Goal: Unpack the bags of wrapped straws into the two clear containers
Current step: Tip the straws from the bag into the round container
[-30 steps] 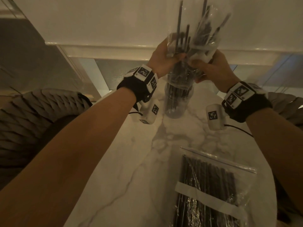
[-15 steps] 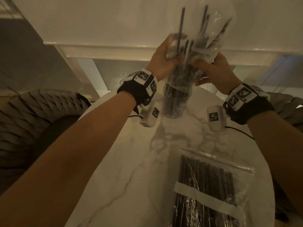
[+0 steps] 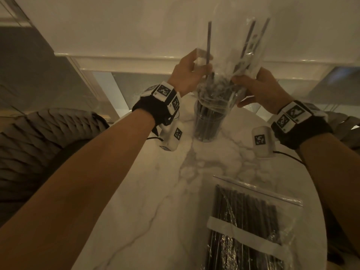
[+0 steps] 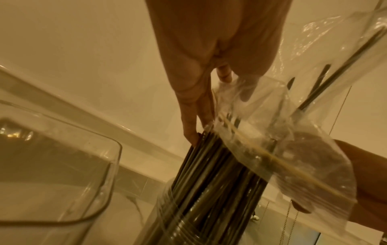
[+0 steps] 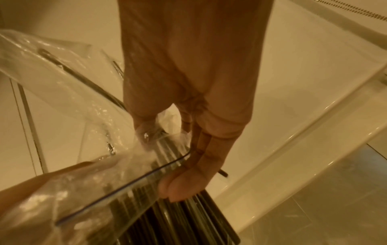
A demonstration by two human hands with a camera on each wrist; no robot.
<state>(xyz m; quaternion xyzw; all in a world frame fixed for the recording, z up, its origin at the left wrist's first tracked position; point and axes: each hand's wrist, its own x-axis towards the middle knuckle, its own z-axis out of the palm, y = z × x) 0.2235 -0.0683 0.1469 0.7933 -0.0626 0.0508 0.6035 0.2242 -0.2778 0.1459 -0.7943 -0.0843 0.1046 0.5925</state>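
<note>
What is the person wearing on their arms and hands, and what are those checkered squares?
Both forearms and hands are bare, no sleeves or gloves. Each wrist carries a black fabric wristband, left and right, topped with white blocks printed with black-and-white square code markers. A white marked pod hangs beneath each wrist, trailing a thin black cable.

**Layout on the table**

A container (image 3: 207, 121) is set at the far middle of the table (image 3: 148, 211), with straws (image 3: 204, 123) stood in it. An upturned bag (image 3: 233, 55) is held directly above it, between the left hand (image 3: 187, 76) and right hand (image 3: 261, 88). A second bag (image 3: 251, 227) is laid near right. Another container (image 4: 62, 165) is placed left.
</note>
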